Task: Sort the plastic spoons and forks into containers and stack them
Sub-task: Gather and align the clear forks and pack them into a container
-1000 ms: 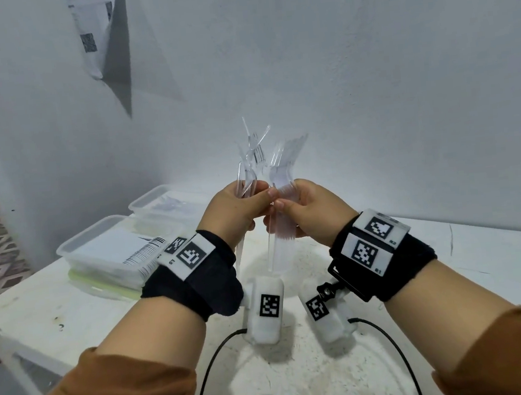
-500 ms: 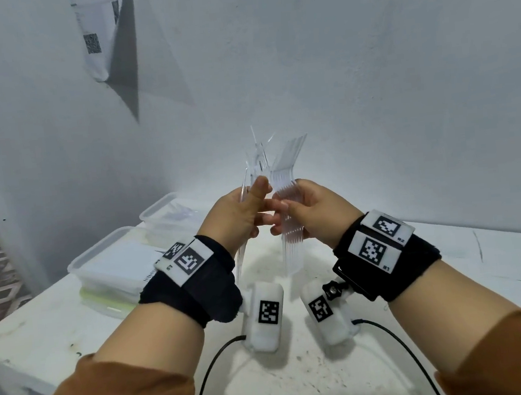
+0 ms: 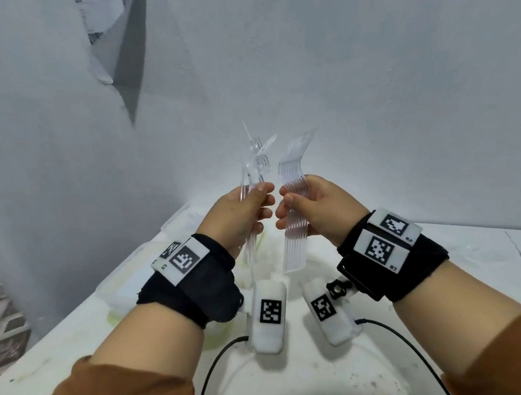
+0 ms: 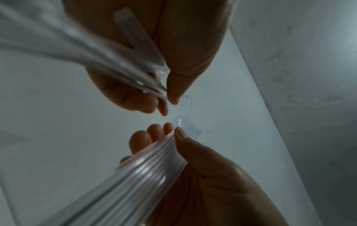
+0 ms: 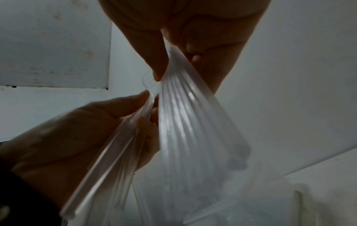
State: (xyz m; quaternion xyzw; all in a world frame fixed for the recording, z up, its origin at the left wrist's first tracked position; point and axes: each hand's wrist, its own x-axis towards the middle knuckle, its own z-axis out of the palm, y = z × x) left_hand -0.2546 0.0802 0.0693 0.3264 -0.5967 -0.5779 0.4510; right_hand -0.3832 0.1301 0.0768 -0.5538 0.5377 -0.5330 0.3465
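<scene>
The two hands have drawn a little apart since half a second ago, when their fingertips met in front of the chest; a narrow gap now shows between them, and the view has tilted so less of the containers is seen.

The left hand (image 3: 241, 213) pinches a loose bunch of clear plastic forks (image 3: 254, 169) by the handles, thumb pressed on top, tines pointing up and splayed in different directions. About three or four can be made out; the exact count is hard to tell through the clear plastic. The right hand (image 3: 315, 206) grips a neat nested stack of forks (image 3: 294, 213), roughly seven or eight ribs showing side by side, curved heads up, handle ends hanging below the fingers (image 4: 174, 130). The thumb lies across the front of the stack, the fingers curl behind it.

Both bundles are held in the air above the white table (image 3: 481, 258). Two clear containers (image 3: 178, 219) sit at the table's left, partly hidden behind the left wrist.
</scene>
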